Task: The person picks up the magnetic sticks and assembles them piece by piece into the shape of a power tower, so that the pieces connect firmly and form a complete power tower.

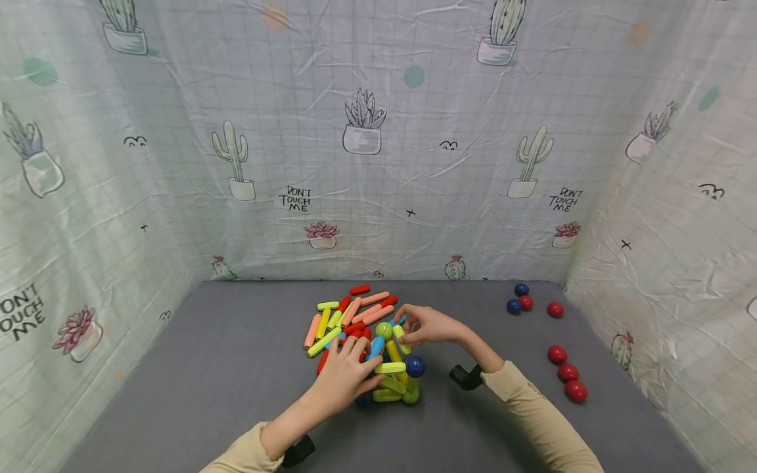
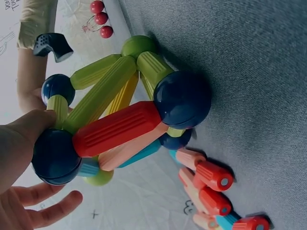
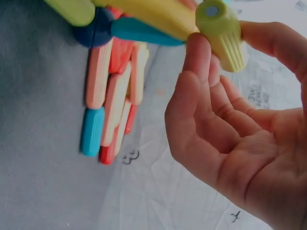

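A magnetic ball-and-rod structure (image 2: 103, 91) stands on the table, with blue and green balls joined by yellow-green, yellow, red, pink and light-blue rods. My left hand (image 1: 343, 373) holds its upper near corner, the thumb against a yellow-green rod beside a dark blue ball (image 2: 56, 155). At the structure's far right side, my right hand (image 1: 430, 325) pinches a short yellow-green magnetic rod (image 3: 223, 40) between thumb and fingers. That rod's metal end faces the right wrist camera. In the head view, the left hand covers part of the structure.
Loose rods (image 1: 355, 312) in red, pink, yellow and yellow-green lie behind and left of the structure. Several red balls (image 1: 568, 372) and two blue balls (image 1: 514, 306) sit on the table's right side. A printed curtain (image 1: 367, 184) encloses the back and sides.
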